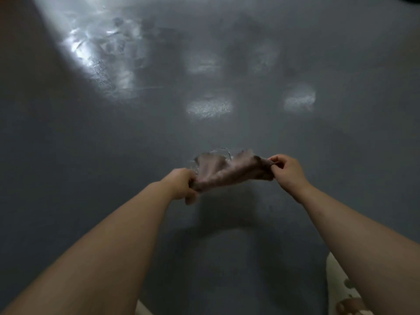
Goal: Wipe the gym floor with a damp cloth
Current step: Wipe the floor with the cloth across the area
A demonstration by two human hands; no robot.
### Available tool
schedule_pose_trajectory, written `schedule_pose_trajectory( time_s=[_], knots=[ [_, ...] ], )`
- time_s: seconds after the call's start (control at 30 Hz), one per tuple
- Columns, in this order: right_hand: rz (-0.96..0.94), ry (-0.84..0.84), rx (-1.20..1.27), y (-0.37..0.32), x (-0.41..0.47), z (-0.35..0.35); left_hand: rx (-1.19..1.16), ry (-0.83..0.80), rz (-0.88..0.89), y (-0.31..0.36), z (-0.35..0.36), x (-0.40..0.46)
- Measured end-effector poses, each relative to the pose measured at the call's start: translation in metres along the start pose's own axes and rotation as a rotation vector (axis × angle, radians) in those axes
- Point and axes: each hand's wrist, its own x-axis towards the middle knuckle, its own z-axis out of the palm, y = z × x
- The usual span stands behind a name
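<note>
While both bare arms reach up from the lower corners of the frame, the two hands hold one cloth stretched between them at the centre, a little below the middle. The left hand is closed into a fist around the cloth's lower left end, knuckles turned up. The right hand sits slightly higher and to the right, its thumb and fingers pinched shut on the other end. The cloth is brownish and blurred; it runs on a slant from lower left to upper right, with a loose flap fanning upward near its middle. Whether the flap touches the floor cannot be told.

The floor is smooth dark grey and fills nearly the whole frame. Just above the cloth, thin curved glints show on its surface. Higher up, several pale patches of reflected light lie apart from one another: two in the middle band of the frame, two fainter ones above them. A much larger bright glare spreads across the upper left, streaked and mottled. A dark shadow falls on the floor below the cloth, between the forearms.

At the lower right edge, beside the right forearm, a bit of pale patterned fabric shows, too cut off to identify.
</note>
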Motion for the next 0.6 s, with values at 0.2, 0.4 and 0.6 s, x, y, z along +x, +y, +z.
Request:
schedule_pose_trajectory(
  time_s=[0.2,0.4,0.6],
  knots=[
    [0.154,-0.19,-0.107,0.007,-0.016,-0.017,-0.585,-0.539,-0.169,-0.001,0.002,-0.034],
    [0.035,-0.022,-0.101,0.001,-0.007,0.016,-0.69,-0.094,-0.356,-0.008,0.059,-0.013],
    [0.012,-0.283,-0.51,0.065,-0.083,0.084,-0.288,0.034,-0.366,-0.016,0.112,-0.002]
  ],
)
